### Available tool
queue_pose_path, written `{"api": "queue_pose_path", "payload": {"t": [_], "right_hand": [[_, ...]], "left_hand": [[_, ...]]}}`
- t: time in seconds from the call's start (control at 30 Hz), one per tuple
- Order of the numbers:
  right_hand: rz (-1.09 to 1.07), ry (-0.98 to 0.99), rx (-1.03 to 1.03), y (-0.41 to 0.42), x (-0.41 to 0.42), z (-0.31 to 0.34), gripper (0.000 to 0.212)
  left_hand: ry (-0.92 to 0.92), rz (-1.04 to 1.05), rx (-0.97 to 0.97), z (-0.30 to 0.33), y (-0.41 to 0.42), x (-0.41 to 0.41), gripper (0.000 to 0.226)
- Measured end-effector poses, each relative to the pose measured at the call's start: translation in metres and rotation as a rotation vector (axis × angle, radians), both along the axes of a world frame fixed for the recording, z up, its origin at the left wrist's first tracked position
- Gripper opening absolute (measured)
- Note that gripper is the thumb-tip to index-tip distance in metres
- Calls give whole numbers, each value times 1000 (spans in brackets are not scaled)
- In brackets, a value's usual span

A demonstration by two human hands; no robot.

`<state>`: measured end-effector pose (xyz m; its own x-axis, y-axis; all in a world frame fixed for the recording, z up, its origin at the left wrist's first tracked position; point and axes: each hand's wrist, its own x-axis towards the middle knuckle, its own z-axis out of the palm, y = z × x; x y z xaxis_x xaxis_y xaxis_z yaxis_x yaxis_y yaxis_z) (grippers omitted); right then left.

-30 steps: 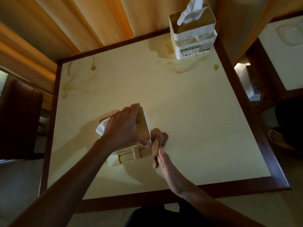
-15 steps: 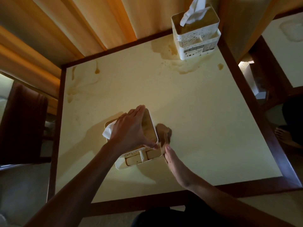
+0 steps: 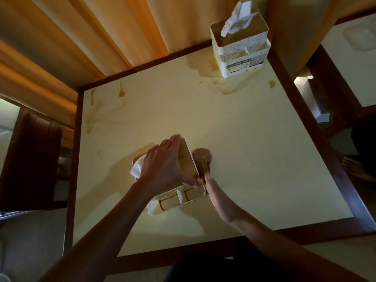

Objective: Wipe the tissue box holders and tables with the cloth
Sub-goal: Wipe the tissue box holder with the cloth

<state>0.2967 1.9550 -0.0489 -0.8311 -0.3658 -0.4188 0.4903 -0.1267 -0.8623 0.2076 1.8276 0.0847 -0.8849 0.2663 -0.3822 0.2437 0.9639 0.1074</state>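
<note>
- Fingers of the left hand (image 3: 164,165) curl over the top of the near tissue box holder (image 3: 177,192), thumb clamped on its front edge, just below frame centre.
- The right hand (image 3: 216,192), fingers straight and together, presses a brown cloth (image 3: 203,159) against the holder's right side.
- A second, spattered tissue box holder (image 3: 242,51) stands at the table's (image 3: 254,151) far corner, upper right, amid brown stains (image 3: 223,86).

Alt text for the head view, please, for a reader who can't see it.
A left hand grips the near tissue box holder on a stained cream table while the right hand presses a brown cloth against its side. A second spattered holder stands at the far corner.
</note>
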Motion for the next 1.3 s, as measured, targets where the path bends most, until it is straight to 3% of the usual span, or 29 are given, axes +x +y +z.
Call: {"api": "queue_pose_path", "payload": {"t": [0.07, 0.17, 0.3, 0.33, 0.4, 0.5, 0.63, 0.7, 0.73, 0.87, 1.0, 1.13, 1.3], "right_hand": [[69, 139, 32, 8, 23, -10, 56], [-17, 143, 66, 18, 1, 30, 75], [21, 206, -152, 3, -40, 74, 25], [-21, 197, -134, 3, -42, 72, 26], [5, 214, -69, 5, -34, 55, 40], [-6, 128, 25, 9, -3, 29, 40], [-48, 159, -126, 11, 11, 44, 67], [-91, 242, -88, 18, 1, 60, 96], [-99, 190, -133, 14, -10, 64, 95], [-69, 68, -183, 7, -38, 62, 44], [-46, 70, -102, 3, -33, 48, 55], [-114, 31, -68, 7, 7, 29, 68], [-453, -73, -296, 8, 15, 33, 39]], "left_hand": [[-12, -1, -7, 0, 0, 0, 145], [9, -2, 24, -1, -2, 0, 137], [42, 13, 80, -1, -3, -1, 111], [49, 6, 74, -2, -3, -1, 107], [47, -16, 53, -3, -2, -1, 113], [23, -29, 7, -4, -1, -1, 138], [14, -25, -14, -1, 0, 0, 143], [13, -23, -7, 1, 0, 0, 139], [13, -22, 4, 1, 0, 1, 135], [31, -25, 16, 2, 2, 2, 126], [7, -15, -32, 4, 4, 3, 141], [2, -28, -65, 8, 6, 4, 138], [-26, -53, -114, 12, 8, 4, 140]]}}
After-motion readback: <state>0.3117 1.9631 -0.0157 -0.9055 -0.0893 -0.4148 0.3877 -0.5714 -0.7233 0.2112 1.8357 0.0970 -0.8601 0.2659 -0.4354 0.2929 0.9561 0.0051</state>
